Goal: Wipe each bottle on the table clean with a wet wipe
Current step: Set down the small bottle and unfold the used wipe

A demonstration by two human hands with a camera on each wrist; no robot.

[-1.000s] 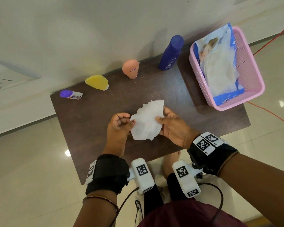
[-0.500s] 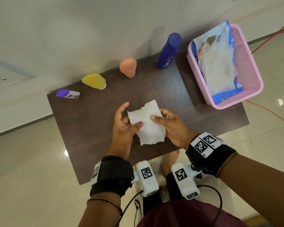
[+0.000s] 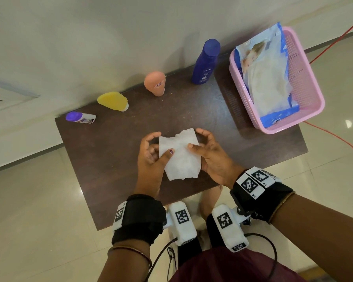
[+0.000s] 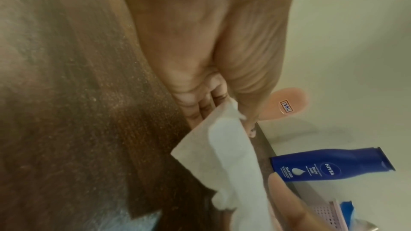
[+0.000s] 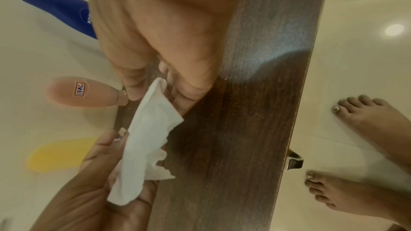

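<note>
Centrally, white wet wipe — pinched by left hand thumb, right hand thumb, fingers curled behind. Beyond, on dark table — four bottles, pink basket.

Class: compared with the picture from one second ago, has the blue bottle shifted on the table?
No. The blue bottle stands at the table's far edge, just left of the pink basket, as before.

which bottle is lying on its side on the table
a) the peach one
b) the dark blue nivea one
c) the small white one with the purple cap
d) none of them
c: the small white bottle with the purple cap lies flat near the table's far left corner, while the dark blue bottle and the peach bottle stand upright along the wall edge of the table.
</note>
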